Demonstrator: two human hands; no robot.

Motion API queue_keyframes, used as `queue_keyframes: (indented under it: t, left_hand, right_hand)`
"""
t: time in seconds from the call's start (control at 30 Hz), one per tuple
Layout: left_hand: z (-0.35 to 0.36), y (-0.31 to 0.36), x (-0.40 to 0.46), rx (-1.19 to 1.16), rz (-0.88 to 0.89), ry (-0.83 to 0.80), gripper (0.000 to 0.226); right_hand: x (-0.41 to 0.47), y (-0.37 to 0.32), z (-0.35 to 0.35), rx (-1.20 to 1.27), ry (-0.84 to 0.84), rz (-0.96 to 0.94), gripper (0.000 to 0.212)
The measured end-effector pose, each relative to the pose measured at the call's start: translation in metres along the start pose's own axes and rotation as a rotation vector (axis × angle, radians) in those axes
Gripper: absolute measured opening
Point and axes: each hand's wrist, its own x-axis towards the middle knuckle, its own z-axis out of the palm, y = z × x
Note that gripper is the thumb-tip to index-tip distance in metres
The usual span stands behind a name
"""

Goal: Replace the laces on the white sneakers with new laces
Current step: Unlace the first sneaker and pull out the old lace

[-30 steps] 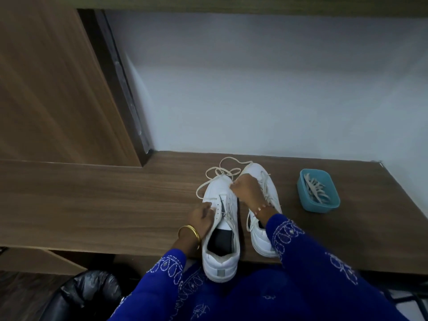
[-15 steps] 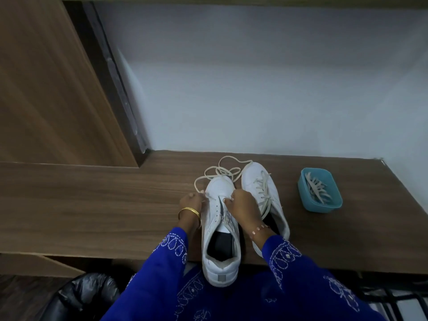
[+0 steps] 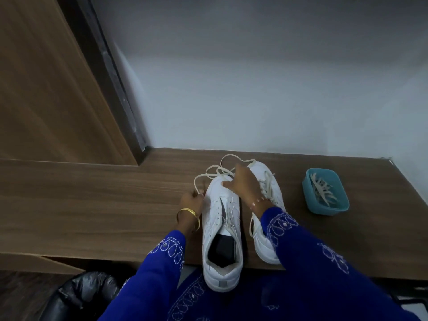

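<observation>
Between both hands, the left sneaker trails its lace.

1. Two white sneakers stand side by side on a wooden desk: near sneaker, far sneaker.
2. The left hand pinches a loose lace beside the near sneaker.
3. The right hand grips that lace over the toe.
4. A teal tub holds laces at the right.
</observation>
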Motion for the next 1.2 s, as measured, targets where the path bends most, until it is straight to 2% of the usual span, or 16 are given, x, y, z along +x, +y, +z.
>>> queue_keyframes:
  t: [0.1, 0.17, 0.27, 0.3, 0.33, 0.37, 0.47, 0.6, 0.67, 0.77, 0.83, 0.9, 1.03, 1.07, 1.13, 1.2]
  left_hand:
    - [-0.001, 0.008, -0.001, 0.221, 0.141, -0.037, 0.015]
    - [-0.001, 0.012, 0.002, 0.342, 0.147, -0.063, 0.019]
    - [-0.002, 0.016, 0.006, 0.452, 0.136, -0.101, 0.017]
    - [-0.002, 0.018, 0.007, 0.468, 0.131, -0.104, 0.016]
    - [-0.002, 0.019, 0.008, 0.47, 0.136, -0.108, 0.013]
    - [-0.002, 0.019, 0.01, 0.446, 0.136, -0.111, 0.018]
    - [0.0, 0.023, 0.012, 0.291, 0.17, -0.157, 0.056]
    - [-0.001, 0.04, 0.005, 0.188, 0.294, -0.269, 0.074]
    - [0.001, 0.05, 0.004, 0.178, 0.393, -0.339, 0.092]
    - [0.004, 0.064, 0.003, 0.099, 0.48, -0.401, 0.109]
    - [0.005, 0.073, 0.005, 0.037, 0.552, -0.408, 0.106]
    - [0.006, 0.08, 0.003, -0.007, 0.597, -0.396, 0.089]
    - [0.007, 0.086, -0.004, 0.058, 0.672, -0.354, 0.019]
    - [0.007, 0.087, -0.006, 0.046, 0.65, -0.359, 0.008]
    - [0.006, 0.086, -0.012, 0.019, 0.584, -0.331, 0.029]
    - [0.002, 0.086, -0.015, -0.148, 0.441, -0.329, 0.035]
  right_hand:
    - [0.023, -0.004, 0.002, 0.004, -0.108, -0.029, 0.069]
    - [0.036, -0.005, 0.005, 0.035, -0.183, -0.047, 0.064]
    - [0.05, -0.005, 0.012, 0.001, -0.287, -0.08, 0.036]
    - [0.052, -0.005, 0.014, -0.027, -0.267, -0.098, 0.015]
    - [0.053, -0.005, 0.014, -0.057, -0.23, -0.102, 0.013]
    - [0.055, -0.002, 0.017, -0.094, -0.173, -0.108, 0.026]
    - [0.057, -0.002, 0.013, -0.052, -0.033, -0.104, 0.021]
    - [0.052, -0.023, -0.012, 0.182, -0.046, -0.155, 0.017]
    - [0.04, -0.043, -0.036, 0.312, -0.02, -0.23, 0.018]
    - [0.015, -0.07, -0.073, 0.614, -0.05, -0.307, 0.013]
    - [0.001, -0.083, -0.092, 0.779, -0.119, -0.32, 0.01]
    - [-0.011, -0.092, -0.107, 0.867, -0.155, -0.354, 0.013]
    - [-0.029, -0.105, -0.131, 1.012, -0.158, -0.429, 0.014]
    - [-0.031, -0.106, -0.135, 1.034, -0.139, -0.439, 0.013]
    - [-0.033, -0.104, -0.143, 1.072, -0.062, -0.432, 0.013]
    - [-0.029, -0.094, -0.149, 1.098, 0.063, -0.373, 0.017]
